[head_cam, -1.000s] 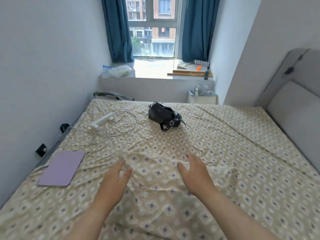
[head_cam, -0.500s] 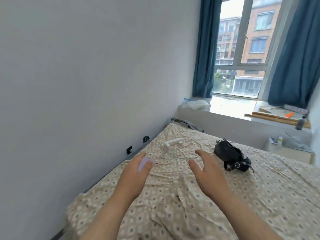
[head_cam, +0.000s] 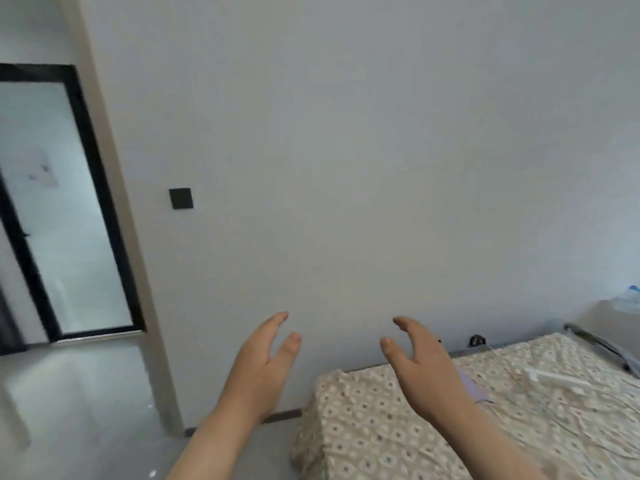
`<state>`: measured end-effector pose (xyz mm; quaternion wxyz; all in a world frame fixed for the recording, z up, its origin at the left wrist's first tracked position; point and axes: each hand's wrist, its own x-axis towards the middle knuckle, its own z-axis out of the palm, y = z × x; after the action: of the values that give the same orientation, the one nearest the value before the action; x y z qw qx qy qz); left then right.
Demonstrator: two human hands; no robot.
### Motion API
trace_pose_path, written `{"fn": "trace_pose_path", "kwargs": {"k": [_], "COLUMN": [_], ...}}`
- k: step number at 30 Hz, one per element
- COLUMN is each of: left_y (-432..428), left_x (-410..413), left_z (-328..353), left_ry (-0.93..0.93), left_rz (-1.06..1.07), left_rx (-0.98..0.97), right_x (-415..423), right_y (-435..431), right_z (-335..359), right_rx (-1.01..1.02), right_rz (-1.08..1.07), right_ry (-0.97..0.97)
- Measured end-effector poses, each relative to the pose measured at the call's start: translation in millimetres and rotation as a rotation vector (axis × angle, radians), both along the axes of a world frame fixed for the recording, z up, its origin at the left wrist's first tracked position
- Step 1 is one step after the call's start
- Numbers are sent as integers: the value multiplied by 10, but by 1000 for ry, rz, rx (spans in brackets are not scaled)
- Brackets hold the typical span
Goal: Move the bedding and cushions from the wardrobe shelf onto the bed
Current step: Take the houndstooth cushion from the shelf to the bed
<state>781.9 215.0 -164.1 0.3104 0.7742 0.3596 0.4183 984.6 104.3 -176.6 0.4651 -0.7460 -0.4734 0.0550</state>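
Both hands were raised in front of the wall (head_cam: 381, 150), palms turned toward each other and well apart. Left hand (head_cam: 263, 362) was open with fingers loosely spread, holding nothing; right hand (head_cam: 422, 362) was open too, its fingers slightly curled, also empty. Below the right hand lay the bed (head_cam: 398, 427), filling the near right, covered with a beige patterned sheet. On it, just right of the right wrist, showed a corner of a purple pad (head_cam: 472, 391), and farther right a white power strip (head_cam: 557, 379) with thin cables. No bedding or cushions were in view. A black switch (head_cam: 180, 198) sat on the wall at left, and beyond it a black-framed glass door (head_cam: 65, 209) at the far left.
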Motion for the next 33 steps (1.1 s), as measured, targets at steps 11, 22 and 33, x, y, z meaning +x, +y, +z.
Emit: {"fn": "trace_pose_path", "kwargs": {"k": [11, 22, 33], "left_y": [-469, -1433, -2268], "left_x": [-2686, -5158, -6517], "left_z": [144, 195, 311], "left_ry": [-97, -101, -92], "left_rz": [528, 984, 1332], "left_rx": [-8, -30, -16], "right_x": [-2338, -4891, -6656], "right_y": [698, 576, 289], "right_z": [202, 374, 559], "right_rx": [4, 1, 66], "right_rz": [513, 911, 1250], "right_ry": [-65, -82, -96]}}
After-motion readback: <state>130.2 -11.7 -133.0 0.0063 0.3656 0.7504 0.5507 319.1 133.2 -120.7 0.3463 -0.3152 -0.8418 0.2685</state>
